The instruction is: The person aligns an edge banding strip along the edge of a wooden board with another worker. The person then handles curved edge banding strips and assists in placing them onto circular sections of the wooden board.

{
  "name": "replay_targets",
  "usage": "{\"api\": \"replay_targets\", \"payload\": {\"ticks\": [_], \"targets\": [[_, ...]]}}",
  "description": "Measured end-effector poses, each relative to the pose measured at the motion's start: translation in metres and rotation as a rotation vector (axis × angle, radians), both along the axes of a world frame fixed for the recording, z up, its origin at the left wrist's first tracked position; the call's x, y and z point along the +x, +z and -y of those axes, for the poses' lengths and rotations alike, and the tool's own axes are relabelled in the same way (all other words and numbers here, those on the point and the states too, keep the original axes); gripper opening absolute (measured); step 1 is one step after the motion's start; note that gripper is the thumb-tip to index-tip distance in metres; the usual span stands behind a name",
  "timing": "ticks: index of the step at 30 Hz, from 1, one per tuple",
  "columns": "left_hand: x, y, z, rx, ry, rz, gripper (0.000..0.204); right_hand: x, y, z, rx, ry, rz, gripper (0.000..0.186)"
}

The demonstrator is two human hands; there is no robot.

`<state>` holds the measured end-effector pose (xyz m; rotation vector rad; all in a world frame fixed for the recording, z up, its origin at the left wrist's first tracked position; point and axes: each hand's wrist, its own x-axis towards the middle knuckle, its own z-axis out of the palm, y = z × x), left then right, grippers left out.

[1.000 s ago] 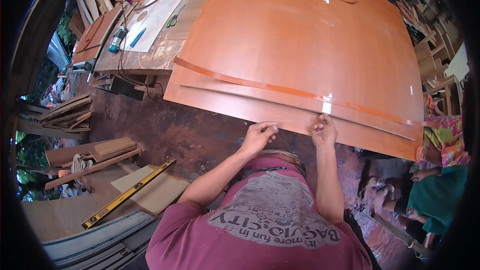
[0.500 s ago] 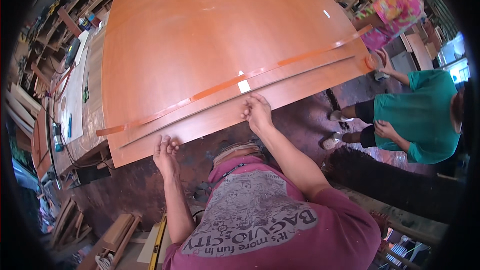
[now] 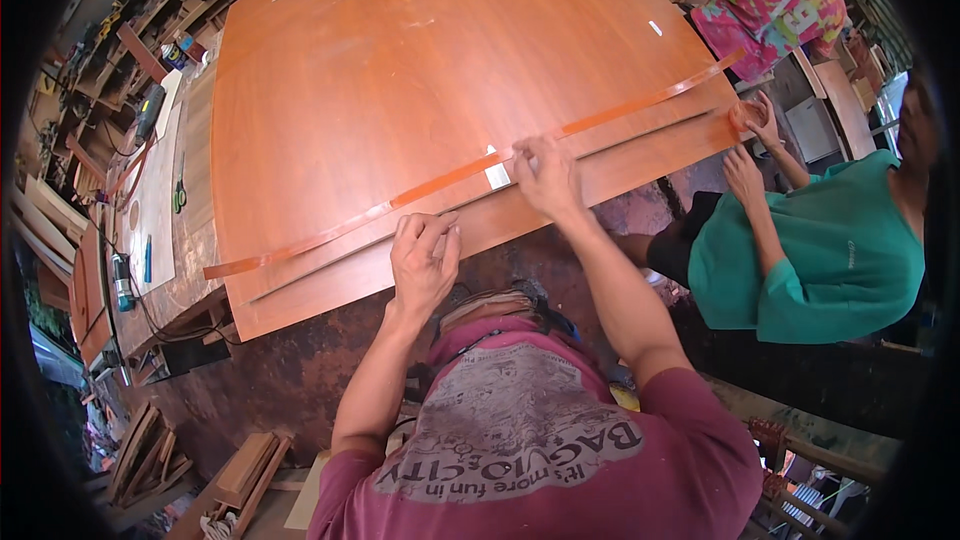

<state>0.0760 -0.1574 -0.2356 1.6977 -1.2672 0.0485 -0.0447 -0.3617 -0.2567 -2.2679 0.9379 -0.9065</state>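
A wide orange-brown wood panel [image 3: 400, 90] lies before me. Along its near part runs a long, glossy orange strip [image 3: 440, 183], its left end reaching past the panel's side. Just nearer to me is a thin dark strip or edge [image 3: 640, 141], roughly alongside it. My left hand [image 3: 425, 258] is at this dark line, fingers curled together; what they pinch is hidden. To its right, my right hand [image 3: 548, 178] reaches over the dark line, bent fingertips at the orange strip beside a white patch [image 3: 497, 176]. Whether it grips anything is hidden.
A person in a green shirt [image 3: 800, 265] stands at right, hands near an orange tape roll [image 3: 745, 116] at the panel's corner. Another in a bright patterned shirt [image 3: 780, 0] is beyond. Green-handled scissors [image 3: 179, 198] lie on the left bench. Wood offcuts [image 3: 245, 470] lie lower left.
Both my hands have moved away from me, further onto the panel, the left also rightward. The person in green has come closer to the panel and raised a second hand toward the corner.
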Motion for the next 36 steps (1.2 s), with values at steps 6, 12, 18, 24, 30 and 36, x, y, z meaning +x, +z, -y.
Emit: {"api": "replay_targets", "payload": {"ticks": [6,12,18,24,30,36], "targets": [[0.035,0.003,-0.075,-0.072,0.265,0.006,0.022,-0.016,-0.028,0.007,0.045,0.084,0.059,0.024],[0.134,-0.020,-0.217,-0.157,0.762,-0.512,0.042,-0.071,-0.070,-0.003,0.303,-0.074,0.013,0.026],[0.224,-0.022,-0.250,0.101,0.250,-0.754,0.063,-0.031,-0.076,0.017,-0.130,0.059,0.047,0.019],[0.257,-0.037,-0.202,0.196,0.117,-0.881,0.060,-0.024,-0.077,0.037,-0.014,-0.104,-0.045,0.017],[0.259,0.007,-0.165,-0.055,-0.033,-0.796,0.042,-0.024,-0.069,0.039,0.103,-0.189,-0.003,0.018],[0.279,0.153,-0.074,-0.026,-0.014,-0.468,0.041,-0.018,-0.050,0.048,-0.097,-0.202,-0.202,0.020]]}}
